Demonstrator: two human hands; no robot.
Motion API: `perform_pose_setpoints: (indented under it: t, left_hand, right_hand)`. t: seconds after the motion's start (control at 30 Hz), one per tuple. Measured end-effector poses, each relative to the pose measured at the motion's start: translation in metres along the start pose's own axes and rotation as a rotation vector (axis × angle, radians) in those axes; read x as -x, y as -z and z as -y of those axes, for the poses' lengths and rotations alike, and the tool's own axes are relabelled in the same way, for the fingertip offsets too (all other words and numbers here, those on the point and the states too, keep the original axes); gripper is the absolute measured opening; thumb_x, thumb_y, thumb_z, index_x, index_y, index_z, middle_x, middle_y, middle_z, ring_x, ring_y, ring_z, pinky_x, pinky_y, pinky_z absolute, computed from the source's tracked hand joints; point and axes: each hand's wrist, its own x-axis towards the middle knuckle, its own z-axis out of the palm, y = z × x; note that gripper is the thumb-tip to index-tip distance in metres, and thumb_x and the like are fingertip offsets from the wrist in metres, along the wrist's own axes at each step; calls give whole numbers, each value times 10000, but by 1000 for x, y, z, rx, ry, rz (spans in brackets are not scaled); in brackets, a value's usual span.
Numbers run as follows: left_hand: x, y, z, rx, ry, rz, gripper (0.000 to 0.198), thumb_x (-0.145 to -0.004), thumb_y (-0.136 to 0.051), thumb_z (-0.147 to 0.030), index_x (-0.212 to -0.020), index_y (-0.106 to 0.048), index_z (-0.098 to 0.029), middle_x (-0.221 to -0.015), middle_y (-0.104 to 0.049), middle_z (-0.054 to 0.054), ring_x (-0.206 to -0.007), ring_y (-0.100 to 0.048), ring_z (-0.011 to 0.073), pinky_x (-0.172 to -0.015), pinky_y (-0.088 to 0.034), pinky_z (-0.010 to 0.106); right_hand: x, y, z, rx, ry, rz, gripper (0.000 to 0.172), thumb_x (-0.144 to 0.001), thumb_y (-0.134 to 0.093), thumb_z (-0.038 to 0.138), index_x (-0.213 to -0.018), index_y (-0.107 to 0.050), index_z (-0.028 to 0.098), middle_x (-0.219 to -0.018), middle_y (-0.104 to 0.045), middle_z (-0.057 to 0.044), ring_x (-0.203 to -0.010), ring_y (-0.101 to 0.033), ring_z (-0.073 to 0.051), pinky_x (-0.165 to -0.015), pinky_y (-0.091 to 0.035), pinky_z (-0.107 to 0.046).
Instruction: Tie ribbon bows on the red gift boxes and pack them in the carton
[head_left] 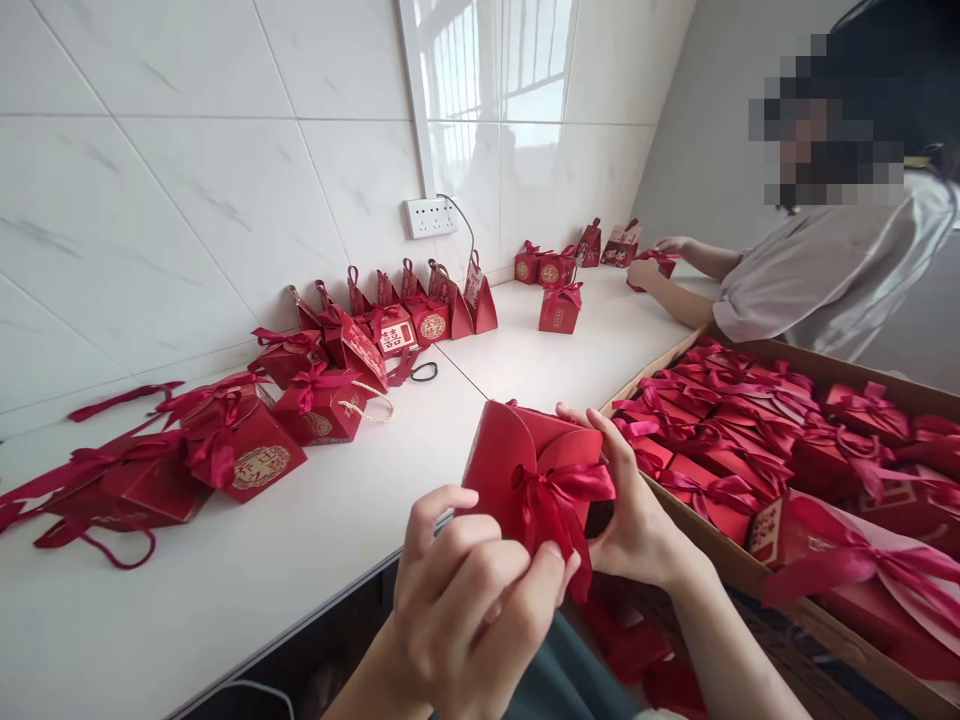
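A red gift box [491,450] with overlapping curved flaps is held up in front of me, past the table's front edge. Across its flaps sits a shiny red ribbon [574,485] tied in a bow. My right hand [641,525] grips the box from its right side, thumb and fingers around it. With thumb and finger, my left hand [476,590] pinches the ribbon's hanging tail just below the knot; its other fingers are curled. The far side of the box and part of my right hand's grip are hidden.
Several finished red boxes [247,440] line the white table [300,580] along the tiled wall. At right stands a large cardboard carton [832,620] packed with ribboned boxes. Behind it, a co-worker [787,265] handles another red box [652,268]. A wall socket [431,217] has a cable.
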Motion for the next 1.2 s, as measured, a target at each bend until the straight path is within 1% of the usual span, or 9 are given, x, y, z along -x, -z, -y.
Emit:
perform_pose_setpoints:
  t: [0.1,0.17,0.3,0.4,0.47,0.57,0.73,0.9,1.2]
  left_hand:
    - [-5,-4,4,44,77,-73,106,-741,-655,-97,-782,-577,-156,-604,-560,-30,-584,-512,101,-725,-501,327]
    - [-6,-9,12,57,261,-71,107,-783,-612,-138,-727,-531,-179,-588,-524,-40,-554,-487,92,-663,-476,265]
    - [-5,-27,38,77,708,241,264,-831,-533,-323,-605,-481,-198,-532,-499,-42,-521,-502,104,-539,-402,215]
    - [1,-48,57,116,863,426,316,-825,-486,-425,-602,-492,-202,-564,-576,-24,-535,-546,134,-519,-395,233]
    - [8,-66,66,123,851,488,311,-834,-447,-441,-649,-520,-202,-634,-623,-5,-593,-583,157,-568,-428,254]
    - [27,-95,74,139,671,587,293,-839,-414,-421,-843,-592,-187,-856,-679,56,-834,-630,214,-775,-475,336]
    - [67,-131,81,-28,453,810,555,-774,-485,-387,-1267,-493,-131,-1344,-498,163,-1272,-426,324,-1050,-320,493]
    - [86,-138,85,-86,396,901,520,-824,-363,-252,-1329,-466,-176,-1426,-417,110,-1336,-352,289,-1078,-285,512]
    - [92,-141,88,-45,423,849,510,-819,-376,-251,-1314,-487,-195,-1419,-427,107,-1335,-353,288,-1090,-263,520]
  right_hand:
    - [6,8,4,47,-12,-5,1129,-620,-811,253,-1459,-56,284,-1475,-272,-146,-1364,-285,-294,-1076,-345,-470]
    - [10,14,5,74,-32,3,1124,-632,-798,235,-1460,-39,291,-1478,-267,-145,-1362,-288,-300,-1068,-357,-472]
    - [19,29,5,135,-114,17,1082,-653,-759,191,-1457,-42,294,-1485,-244,-144,-1348,-310,-314,-1065,-350,-500]
    - [25,46,6,181,-186,-4,1041,-658,-750,203,-1447,-75,289,-1474,-243,-149,-1342,-315,-322,-1045,-373,-504]
    - [29,60,7,238,-207,-70,1012,-638,-763,213,-1430,-140,300,-1449,-265,-141,-1337,-317,-326,-1039,-375,-503]
    - [36,81,8,209,-262,-275,1000,-620,-783,277,-1412,-177,336,-1411,-324,-121,-1292,-389,-315,-1013,-397,-510]
    - [45,112,7,-271,-477,-590,747,-747,-586,582,-1379,-321,285,-1264,-559,-118,-1194,-508,-324,-940,-447,-543]
    - [53,126,16,-631,-626,-546,655,-828,-245,699,-1247,-504,268,-1229,-610,-97,-1129,-569,-311,-907,-450,-572]
    - [55,127,24,-532,-658,-476,649,-851,-173,671,-1315,-455,315,-1216,-621,-75,-1096,-593,-282,-912,-433,-577]
